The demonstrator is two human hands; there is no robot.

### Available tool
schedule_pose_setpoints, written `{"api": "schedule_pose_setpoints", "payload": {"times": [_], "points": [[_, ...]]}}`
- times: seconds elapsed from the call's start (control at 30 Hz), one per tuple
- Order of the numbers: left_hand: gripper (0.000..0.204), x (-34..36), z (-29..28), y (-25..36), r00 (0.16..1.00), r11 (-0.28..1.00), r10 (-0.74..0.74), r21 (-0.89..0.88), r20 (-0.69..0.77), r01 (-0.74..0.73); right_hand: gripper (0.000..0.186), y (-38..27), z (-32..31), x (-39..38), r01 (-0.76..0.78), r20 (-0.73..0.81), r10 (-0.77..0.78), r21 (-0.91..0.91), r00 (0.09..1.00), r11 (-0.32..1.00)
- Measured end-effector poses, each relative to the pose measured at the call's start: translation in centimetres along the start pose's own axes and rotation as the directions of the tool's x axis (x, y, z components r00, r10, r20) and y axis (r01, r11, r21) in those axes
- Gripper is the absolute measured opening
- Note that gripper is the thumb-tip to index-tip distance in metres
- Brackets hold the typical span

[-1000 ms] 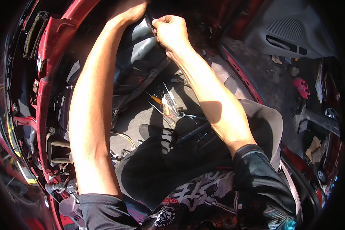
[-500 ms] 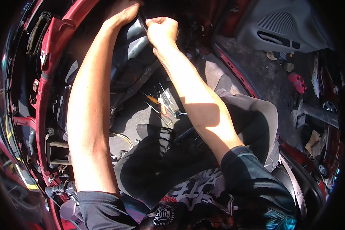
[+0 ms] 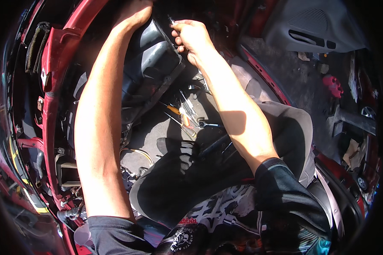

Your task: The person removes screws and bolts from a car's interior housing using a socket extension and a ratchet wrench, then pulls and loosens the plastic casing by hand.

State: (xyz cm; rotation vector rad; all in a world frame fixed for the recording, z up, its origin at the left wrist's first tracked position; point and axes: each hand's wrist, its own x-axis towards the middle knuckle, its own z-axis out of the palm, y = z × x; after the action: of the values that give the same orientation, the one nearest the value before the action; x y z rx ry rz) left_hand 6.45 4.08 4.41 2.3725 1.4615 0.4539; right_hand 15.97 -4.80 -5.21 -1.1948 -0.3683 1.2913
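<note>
My right hand (image 3: 194, 39) is closed, thumb and forefinger pinching a small dark rod-like piece with a metallic part (image 3: 172, 21); its exact kind is unclear. Just left of it lies a large black moulded plastic housing (image 3: 159, 55), partly sunlit. My left hand (image 3: 135, 13) reaches to the top edge of the view, above the housing's far end. Its fingers run into shadow and out of the picture, so what they touch is hidden.
Below my hands, the car floor holds an orange-handled screwdriver (image 3: 173, 109), a ratchet (image 3: 209, 124) and several other hand tools. A red metal body frame (image 3: 51, 106) runs along the left. A grey door panel (image 3: 310, 29) stands at the upper right.
My right hand has moved right, away from the left hand and the housing, with the small dark piece now showing at its fingertips. The left hand has barely shifted.
</note>
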Motion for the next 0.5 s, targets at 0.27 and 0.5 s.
{"api": "schedule_pose_setpoints", "payload": {"times": [0.27, 0.5], "points": [[0.031, 1.3, 0.5, -0.8, 0.999, 0.999, -0.036, -0.007, 0.016, 0.036, 0.024, 1.1, 1.1, -0.1, 0.156, 0.035, -0.152, -0.130, 0.988, 0.979], [0.028, 0.8, -0.3, -0.6, 0.988, 0.988, -0.137, -0.060, 0.076, 0.142, 0.009, -1.0, 2.0, 0.0, -0.155, 0.096, 0.138, 0.198, 0.986, 0.968]]}}
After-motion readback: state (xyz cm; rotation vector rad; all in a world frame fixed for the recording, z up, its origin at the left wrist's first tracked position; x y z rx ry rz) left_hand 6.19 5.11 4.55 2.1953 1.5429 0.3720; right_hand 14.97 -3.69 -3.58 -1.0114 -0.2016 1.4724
